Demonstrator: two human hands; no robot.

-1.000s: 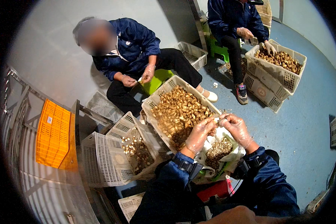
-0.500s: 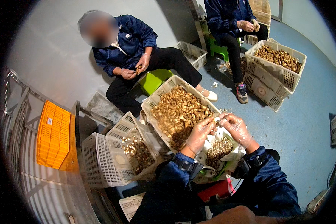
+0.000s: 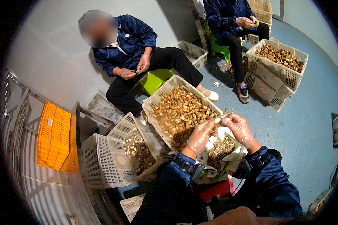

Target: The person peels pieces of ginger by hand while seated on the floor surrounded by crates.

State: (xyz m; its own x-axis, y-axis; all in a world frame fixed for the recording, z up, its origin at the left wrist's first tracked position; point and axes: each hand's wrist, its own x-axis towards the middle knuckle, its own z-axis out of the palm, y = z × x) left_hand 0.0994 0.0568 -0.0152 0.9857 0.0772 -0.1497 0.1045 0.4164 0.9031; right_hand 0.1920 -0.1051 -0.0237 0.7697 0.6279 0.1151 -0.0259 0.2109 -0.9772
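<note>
My left hand (image 3: 200,138), in a clear plastic glove, is closed on a small mushroom (image 3: 217,120) whose pale end shows at the fingertips. My right hand (image 3: 239,129), gloved the same way, is pinched close against it; a thin greyish thing shows at its fingers, too small to name. Both hands are over the near right corner of a white crate (image 3: 148,108) heaped with brown mushrooms (image 3: 184,108). Below them a white bag (image 3: 234,155) holds a pile of small pale and brown trimmings (image 3: 221,150).
At the left, a tilted white crate (image 3: 114,140) holds loose pale-ended pieces (image 3: 135,150). An orange crate (image 3: 53,135) stands farther left. Across from me sits a co-worker (image 3: 133,41) handling a brown piece; another (image 3: 229,22) sits beyond, beside stacked crates (image 3: 268,88) topped with mushrooms.
My fingers have shifted slightly around the mushroom, and its pale end is turned a little differently. The co-workers' hands have moved slightly.
</note>
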